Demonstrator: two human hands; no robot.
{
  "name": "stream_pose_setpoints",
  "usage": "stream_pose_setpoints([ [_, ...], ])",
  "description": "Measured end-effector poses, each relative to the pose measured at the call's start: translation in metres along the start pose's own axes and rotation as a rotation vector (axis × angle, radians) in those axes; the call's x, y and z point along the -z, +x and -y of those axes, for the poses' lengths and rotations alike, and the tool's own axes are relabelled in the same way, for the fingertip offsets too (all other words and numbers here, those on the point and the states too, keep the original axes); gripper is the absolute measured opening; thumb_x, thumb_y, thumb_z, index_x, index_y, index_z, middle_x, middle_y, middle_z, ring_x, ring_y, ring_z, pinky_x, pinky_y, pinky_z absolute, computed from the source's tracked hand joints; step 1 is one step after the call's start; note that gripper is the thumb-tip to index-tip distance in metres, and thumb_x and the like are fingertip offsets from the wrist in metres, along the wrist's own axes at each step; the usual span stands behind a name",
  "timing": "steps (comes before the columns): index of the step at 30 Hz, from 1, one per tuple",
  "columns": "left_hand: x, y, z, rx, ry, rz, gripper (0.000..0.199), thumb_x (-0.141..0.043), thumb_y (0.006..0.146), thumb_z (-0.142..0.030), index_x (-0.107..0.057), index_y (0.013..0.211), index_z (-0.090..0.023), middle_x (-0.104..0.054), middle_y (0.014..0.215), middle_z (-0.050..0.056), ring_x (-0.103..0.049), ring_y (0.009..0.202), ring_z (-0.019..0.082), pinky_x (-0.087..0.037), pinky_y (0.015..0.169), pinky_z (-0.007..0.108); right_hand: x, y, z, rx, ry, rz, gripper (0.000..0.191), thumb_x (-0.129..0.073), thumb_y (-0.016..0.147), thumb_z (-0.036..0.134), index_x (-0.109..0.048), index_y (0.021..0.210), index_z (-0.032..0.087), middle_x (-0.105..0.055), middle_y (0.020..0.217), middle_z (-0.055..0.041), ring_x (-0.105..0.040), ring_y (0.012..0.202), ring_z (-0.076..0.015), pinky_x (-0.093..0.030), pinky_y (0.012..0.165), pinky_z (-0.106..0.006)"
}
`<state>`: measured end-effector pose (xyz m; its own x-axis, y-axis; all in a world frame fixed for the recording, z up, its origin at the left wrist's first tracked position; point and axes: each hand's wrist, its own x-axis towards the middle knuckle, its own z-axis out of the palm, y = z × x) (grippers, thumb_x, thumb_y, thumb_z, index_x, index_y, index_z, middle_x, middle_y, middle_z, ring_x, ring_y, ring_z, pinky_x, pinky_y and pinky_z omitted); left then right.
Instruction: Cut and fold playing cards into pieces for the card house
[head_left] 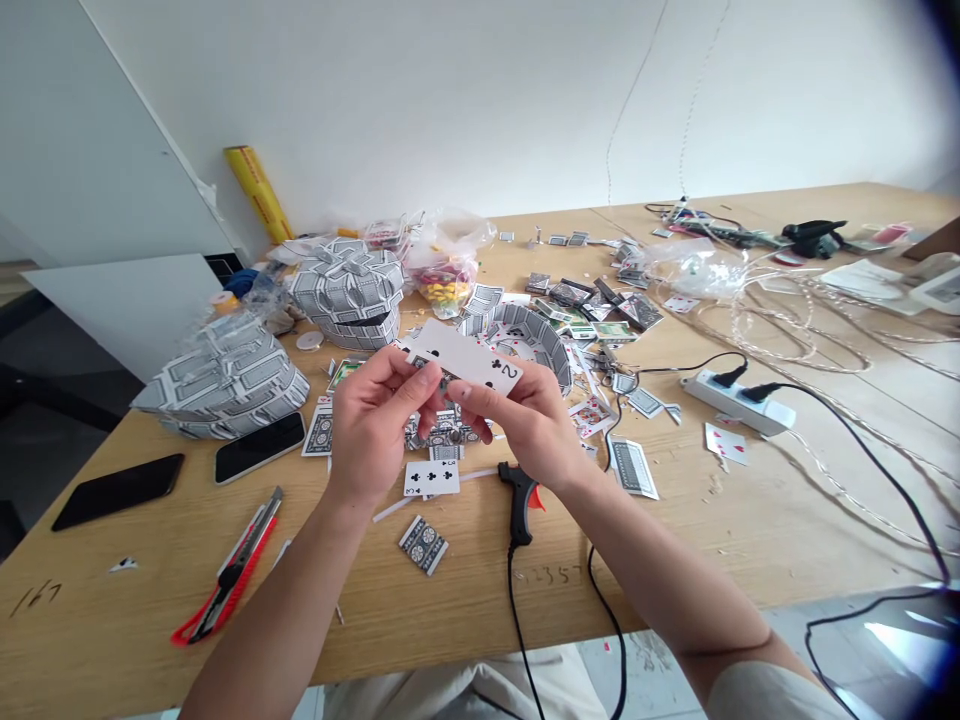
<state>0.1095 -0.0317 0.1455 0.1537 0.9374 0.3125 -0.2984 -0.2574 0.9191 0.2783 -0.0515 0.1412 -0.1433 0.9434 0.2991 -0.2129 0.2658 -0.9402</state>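
Observation:
Both my hands hold a playing card (469,358), a two of clubs, raised over the middle of the table. My left hand (379,420) pinches its left end, where a piece with a patterned card back shows under the thumb. My right hand (529,415) grips the right end, thumb on top. Below lie a three of clubs (432,478) and a folded card piece (424,545). A black glue gun (517,505) with a red trigger rests beside my right wrist. Behind my hands stands a round wall of folded cards (551,345), partly hidden.
Two lidded shapes made of cards (349,285) (225,385) stand at the left. In front lie two phones (120,490) (260,447) and a red utility knife (229,570). A power strip (739,400) with black cables sits at the right, near coiled cords (780,330).

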Motion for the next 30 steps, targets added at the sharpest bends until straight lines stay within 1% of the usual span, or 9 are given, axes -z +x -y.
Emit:
stream_pose_setpoints([
  [2,0.0,0.0,0.0,-0.036,-0.007,0.005,0.028,-0.083,0.094,-0.039,-0.07,0.077,-0.021,-0.066,0.064,-0.001,-0.056,0.051,0.01,-0.046,0.045,0.022,-0.001,-0.002,0.001,0.008,0.007,0.003,0.03,-0.084,0.093,0.042,-0.069,0.077,0.021,-0.059,0.066,0.0031,-0.049,0.057,-0.0113,-0.04,0.051,-0.027],
  [6,0.0,0.0,0.001,-0.095,0.013,-0.01,0.032,-0.078,0.098,-0.042,-0.072,0.075,-0.021,-0.065,0.063,0.001,-0.056,0.053,0.011,-0.046,0.045,0.022,-0.003,-0.004,0.003,0.002,0.016,0.015,0.029,-0.084,0.093,0.042,-0.07,0.079,0.021,-0.059,0.067,0.0031,-0.049,0.058,-0.0113,-0.038,0.052,-0.027],
  [12,0.004,0.003,0.002,-0.152,0.031,-0.033,0.03,-0.075,0.099,-0.04,-0.073,0.076,-0.021,-0.065,0.063,0.001,-0.057,0.053,0.012,-0.044,0.046,0.023,-0.006,-0.005,0.004,-0.021,0.039,0.027,0.026,-0.085,0.091,0.043,-0.075,0.085,0.02,-0.061,0.067,0.003,-0.051,0.057,-0.0109,-0.041,0.051,-0.026],
  [15,0.009,0.005,0.001,-0.165,0.118,0.003,0.027,-0.073,0.101,-0.035,-0.073,0.077,-0.022,-0.064,0.064,0.0,-0.055,0.053,0.011,-0.042,0.046,0.024,-0.004,-0.002,0.007,-0.065,0.031,0.022,0.026,-0.089,0.086,0.042,-0.077,0.087,0.019,-0.066,0.073,0.0013,-0.056,0.061,-0.0118,-0.049,0.055,-0.026],
  [18,0.012,0.004,-0.003,-0.204,0.299,0.065,0.031,-0.069,0.102,-0.03,-0.07,0.073,-0.021,-0.059,0.061,-0.001,-0.051,0.055,0.011,-0.04,0.049,0.025,-0.001,0.001,0.008,-0.117,0.001,-0.01,0.03,-0.096,0.075,0.04,-0.078,0.085,0.018,-0.071,0.076,-0.0003,-0.061,0.067,-0.0137,-0.052,0.06,-0.027],
  [21,0.013,0.003,-0.005,-0.263,0.45,0.102,0.033,-0.067,0.104,-0.029,-0.066,0.071,-0.02,-0.052,0.059,-0.003,-0.044,0.056,0.01,-0.036,0.051,0.026,0.001,0.003,0.006,-0.176,0.031,0.041,0.031,-0.098,0.072,0.038,-0.081,0.088,0.017,-0.074,0.078,-0.0012,-0.062,0.069,-0.0141,-0.049,0.063,-0.028],
  [24,0.013,0.003,-0.006,-0.295,0.507,0.123,0.034,-0.066,0.103,-0.028,-0.064,0.071,-0.02,-0.05,0.059,-0.004,-0.041,0.056,0.01,-0.035,0.052,0.027,0.0,0.003,0.002,-0.215,0.083,0.092,0.032,-0.098,0.072,0.038,-0.082,0.091,0.018,-0.076,0.081,-0.0015,-0.062,0.07,-0.0139,-0.047,0.064,-0.028],
  [28,0.013,0.003,-0.005,-0.265,0.483,0.144,0.033,-0.065,0.104,-0.028,-0.064,0.072,-0.021,-0.055,0.059,-0.005,-0.046,0.055,0.01,-0.037,0.052,0.027,-0.001,0.003,0.0,-0.223,0.078,0.12,0.031,-0.097,0.074,0.041,-0.081,0.087,0.017,-0.075,0.078,-0.0019,-0.059,0.067,-0.0132,-0.044,0.061,-0.027],
  [30,0.013,0.003,-0.004,-0.279,0.488,0.116,0.033,-0.065,0.104,-0.028,-0.065,0.073,-0.021,-0.057,0.06,-0.004,-0.047,0.056,0.011,-0.038,0.052,0.027,-0.001,0.003,0.0,-0.231,0.068,0.142,0.031,-0.096,0.077,0.042,-0.08,0.087,0.017,-0.076,0.078,-0.0027,-0.061,0.066,-0.0136,-0.046,0.061,-0.027],
])
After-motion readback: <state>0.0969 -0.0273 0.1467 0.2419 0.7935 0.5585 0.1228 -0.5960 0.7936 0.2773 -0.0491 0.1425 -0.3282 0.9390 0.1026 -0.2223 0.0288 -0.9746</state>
